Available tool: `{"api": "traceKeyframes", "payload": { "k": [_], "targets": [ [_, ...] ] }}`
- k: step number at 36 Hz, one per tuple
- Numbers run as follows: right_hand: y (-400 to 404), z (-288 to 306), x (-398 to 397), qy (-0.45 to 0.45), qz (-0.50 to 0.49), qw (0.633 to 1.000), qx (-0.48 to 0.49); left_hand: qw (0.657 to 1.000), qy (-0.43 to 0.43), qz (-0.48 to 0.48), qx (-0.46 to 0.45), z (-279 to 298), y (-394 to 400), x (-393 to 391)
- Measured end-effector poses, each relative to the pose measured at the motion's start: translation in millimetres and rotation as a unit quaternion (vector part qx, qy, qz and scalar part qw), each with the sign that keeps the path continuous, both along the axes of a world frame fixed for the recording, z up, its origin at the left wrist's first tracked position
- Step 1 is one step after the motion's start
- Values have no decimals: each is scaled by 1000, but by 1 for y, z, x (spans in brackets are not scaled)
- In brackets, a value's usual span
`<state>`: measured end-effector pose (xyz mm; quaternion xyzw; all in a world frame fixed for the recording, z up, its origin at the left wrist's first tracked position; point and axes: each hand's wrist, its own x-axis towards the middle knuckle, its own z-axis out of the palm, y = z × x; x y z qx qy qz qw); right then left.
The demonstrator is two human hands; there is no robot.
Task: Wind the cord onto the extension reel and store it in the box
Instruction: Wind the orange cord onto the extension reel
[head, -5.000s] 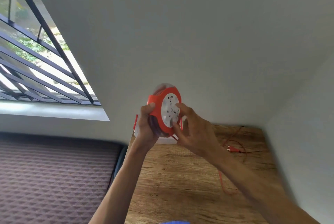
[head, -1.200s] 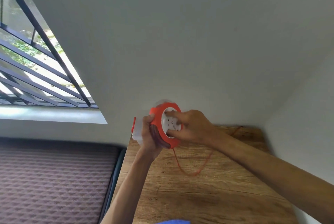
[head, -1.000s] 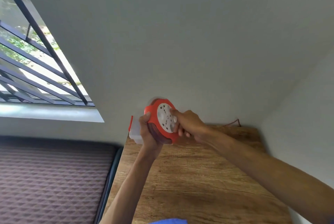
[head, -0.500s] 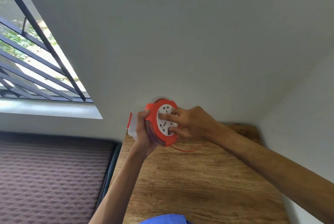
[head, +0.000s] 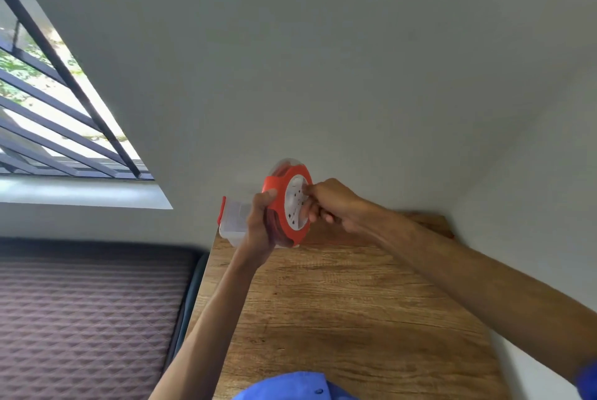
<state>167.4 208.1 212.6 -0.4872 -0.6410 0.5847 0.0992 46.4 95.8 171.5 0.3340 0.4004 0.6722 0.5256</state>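
You are holding an orange extension reel [head: 284,205] up in front of you, above the far end of a wooden table [head: 355,319] that is sitting in the corner of a grey-walled room. Your left hand [head: 260,225] is gripping the reel from behind and below, fingers wrapped around its rim and thumb resting on the orange edge, so the body is staying put while the centre is free to spin. The reel is standing on edge with its white socket face [head: 294,202] turned toward your right side, which is giving your other hand direct access to it. Your right hand [head: 329,202] is curled against that face, fingertips pressing or pinching something near the top; whether it is holding a winding knob or the plug end is hidden by the fingers. The cord [head: 274,225] is showing only as dark red coils packed inside the reel's groove; no loose cord is lying on the table, so winding looks nearly or fully finished.

The box [head: 234,222], a clear plastic tub with an orange clasp, is sitting just behind your left hand at the table's far left corner, close enough to receive the reel. A quilted mattress [head: 87,319] is lying left of the table, beneath a barred window [head: 48,108].
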Motion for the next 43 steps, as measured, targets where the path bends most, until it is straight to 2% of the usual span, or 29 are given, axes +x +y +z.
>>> {"api": "traceKeyframes", "payload": {
  "k": [1, 2, 3, 4, 6, 7, 11, 14, 19, 20, 21, 23, 25, 26, 28, 30, 31, 32, 34, 36, 37, 39, 43],
  "targets": [
    [-1, -2, 1, -11, 4, 996, 88, 1000, -10, 2, 6, 0, 0, 2],
    [-3, -7, 1, -27, 15, 975, 219, 1000, -21, 17, 8, 2, -1, 3],
    [-4, -13, 2, -42, 37, 930, 365, 998, -43, 39, 1, 3, 0, 3],
    [-5, -18, 6, -47, 71, 867, 491, 995, -79, 54, -11, 2, 2, 1],
    [-4, -24, 16, -37, 173, 749, 639, 990, -112, 78, -26, 3, 5, -6],
    [-1, -27, 20, -35, 217, 713, 665, 990, -111, 84, -33, 2, 5, -10],
    [7, -24, 33, -55, 279, 681, 675, 990, -126, 44, -44, -4, 2, -21],
    [7, -24, 33, -65, 305, 642, 701, 988, -141, 11, -61, -5, -2, -17],
    [3, -28, 33, -31, 288, 642, 710, 989, -136, 11, -57, -9, -4, -9],
    [1, -30, 33, -28, 272, 654, 705, 990, -129, 16, -57, -8, -4, -7],
    [-2, -31, 31, -26, 248, 684, 685, 991, -122, 25, -58, -8, -3, -7],
    [-15, -29, 25, -20, 156, 783, 602, 992, -103, 39, -61, -5, -2, -4],
    [-24, -23, 13, -7, 31, 893, 449, 994, -92, 36, -48, -2, -1, -1],
    [-24, -21, 7, 16, -24, 936, 352, 995, -87, 32, -37, 0, 0, 1],
    [-18, -16, 1, 52, -94, 980, 167, 998, -61, 12, -13, 3, 2, 4],
    [-11, -13, 4, 39, -98, 992, 69, 998, -57, 1, -14, 2, 5, 8],
    [-9, -12, 7, 29, -90, 993, 64, 997, -72, 7, -25, 0, 6, 10],
    [-7, -11, 10, 26, -85, 992, 87, 995, -95, 22, -38, -3, 6, 12],
    [-1, -15, 18, 6, -61, 972, 226, 989, -132, 48, -53, -11, 6, 14],
    [3, -18, 28, -58, 1, 921, 386, 988, -135, 56, -54, -13, 9, 16],
    [4, -20, 32, -78, 38, 903, 420, 989, -128, 56, -54, -13, 10, 16],
    [5, -28, 40, -82, 88, 900, 419, 988, -133, 60, -54, -14, 11, 15],
    [8, -54, 65, -89, 48, 904, 416, 983, -156, 79, -56, -21, 14, 11]
  ]
}}
